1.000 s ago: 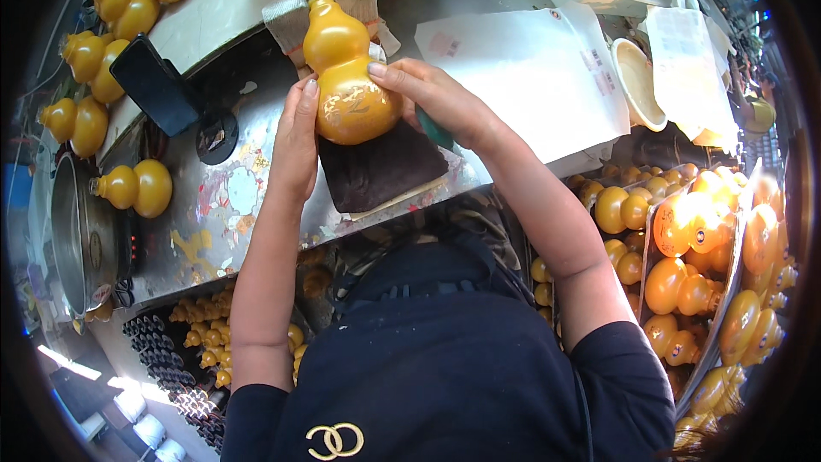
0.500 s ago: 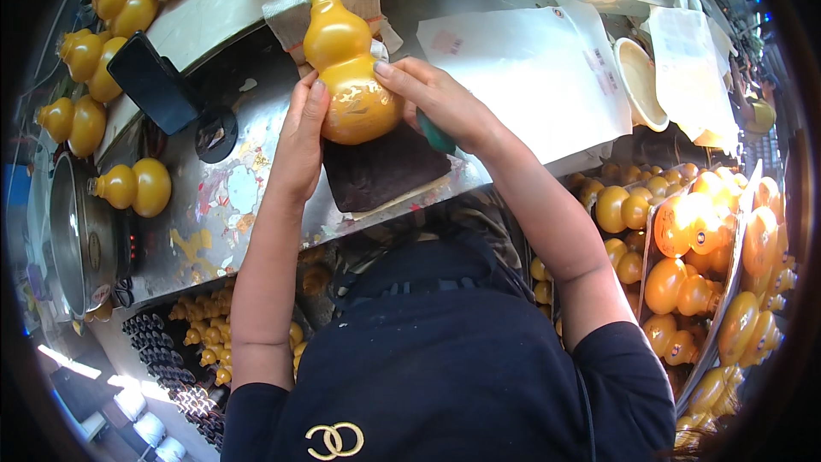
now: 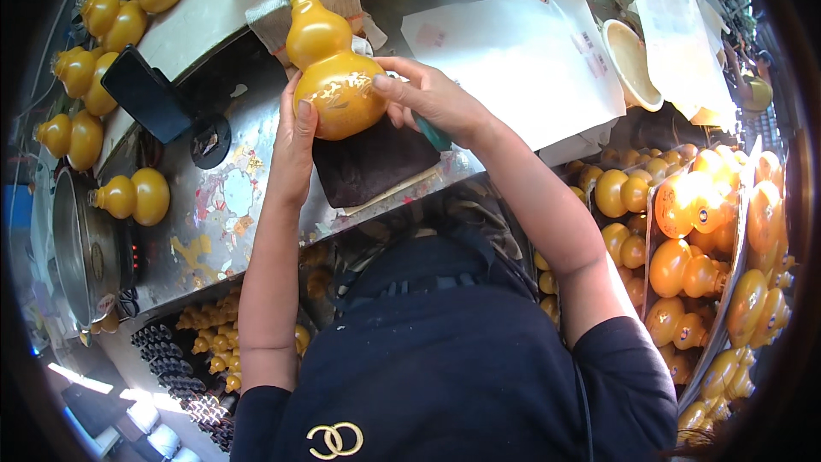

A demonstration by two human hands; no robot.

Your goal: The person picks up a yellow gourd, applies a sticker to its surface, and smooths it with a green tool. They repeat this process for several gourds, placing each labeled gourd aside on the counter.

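A yellow gourd-shaped bottle point(image 3: 332, 85) leans on its side, its neck away from me and resting on a folded cloth point(image 3: 272, 32). Pale and gold patterning covers part of its wide lower bulb. My left hand point(image 3: 295, 150) grips the bulb's left side, thumb in front and fingers partly hidden behind. On the right side my right hand point(image 3: 440, 107) has its thumb against the pattern. A green object point(image 3: 433, 133), perhaps a tool's handle, is tucked under that hand's curled fingers; its other end is hidden. Below the bottle lies a dark pad point(image 3: 372, 167).
White sheets point(image 3: 513, 68) cover the table's right part, beside a cream basin point(image 3: 633, 64). A dark phone-like slab point(image 3: 147, 90) stands at left, near several yellow gourd bottles point(image 3: 132, 197) and a metal pan point(image 3: 81, 248). Crates of gourd bottles point(image 3: 676, 278) stand at lower right.
The whole view has shifted slightly, so bottle and hands appear a little further left. My left thumb sits lower on the bulb. Both hands stay on the bottle.
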